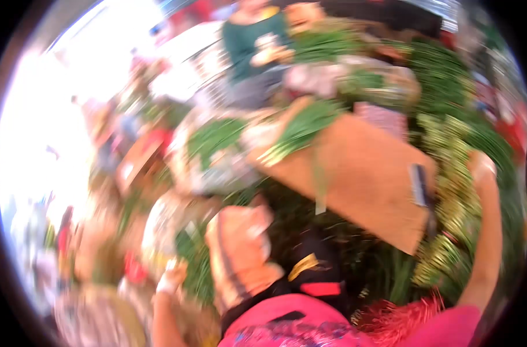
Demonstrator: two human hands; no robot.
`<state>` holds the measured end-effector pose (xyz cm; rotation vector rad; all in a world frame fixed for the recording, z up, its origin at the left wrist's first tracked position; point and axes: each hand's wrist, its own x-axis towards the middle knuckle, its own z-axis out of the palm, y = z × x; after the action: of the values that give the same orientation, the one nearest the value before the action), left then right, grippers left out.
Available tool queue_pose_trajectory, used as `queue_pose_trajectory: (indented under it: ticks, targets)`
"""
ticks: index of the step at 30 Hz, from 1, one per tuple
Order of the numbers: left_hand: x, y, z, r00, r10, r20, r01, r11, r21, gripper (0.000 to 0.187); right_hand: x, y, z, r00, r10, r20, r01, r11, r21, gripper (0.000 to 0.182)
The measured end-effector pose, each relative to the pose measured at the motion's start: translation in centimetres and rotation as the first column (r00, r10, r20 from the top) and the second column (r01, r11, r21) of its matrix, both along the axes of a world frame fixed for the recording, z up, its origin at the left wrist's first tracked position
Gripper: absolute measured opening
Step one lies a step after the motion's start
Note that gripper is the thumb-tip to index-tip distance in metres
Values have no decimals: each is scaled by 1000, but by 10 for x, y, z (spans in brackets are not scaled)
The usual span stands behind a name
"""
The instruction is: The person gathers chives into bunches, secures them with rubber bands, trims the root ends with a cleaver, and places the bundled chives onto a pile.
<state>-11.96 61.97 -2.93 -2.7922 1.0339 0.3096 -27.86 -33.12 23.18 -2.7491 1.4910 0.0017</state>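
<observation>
My right hand (482,166) reaches out to the right, over a long stack of yellow-green stalk bundles (442,202). Low on the left, my left hand (171,280) is beside some long green leaves (195,260). Motion smears the fingers of both hands. Ahead of me lies a brown board (367,168), tilted in view, with a bunch of green stalks (307,130) across its far left corner. A dark-edged blade-like tool (418,185) rests near the board's right edge.
A person in a dark green top (255,49) sits beyond the board. More heaped greens (440,75) are at the far right. Filled plastic bags (217,150) crowd the left side. Red strands (399,318) lie by my right side, and an orange cloth (240,251) is near my lap.
</observation>
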Motion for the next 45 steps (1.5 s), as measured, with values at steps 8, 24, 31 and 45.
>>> queue_pose_trajectory:
  ticks: [8,24,31,45]
  targets:
    - [-94,12,-26,-19,679,-733,-979,-160,-123,22,83,227,-208,817,459,348,-572,571,589,33]
    - [-42,-198,12,869,428,-249,-439,432,-788,101,191,618,-253,-99,955,278,-992,-115,42,38]
    - [-41,-191,37,805,432,-406,-586,477,-655,97,189,622,-247,-83,792,605,-997,-64,-53,34]
    - [-23,-168,59,749,365,-553,-657,295,-694,83,198,623,-264,-146,674,725,-983,-184,-27,34]
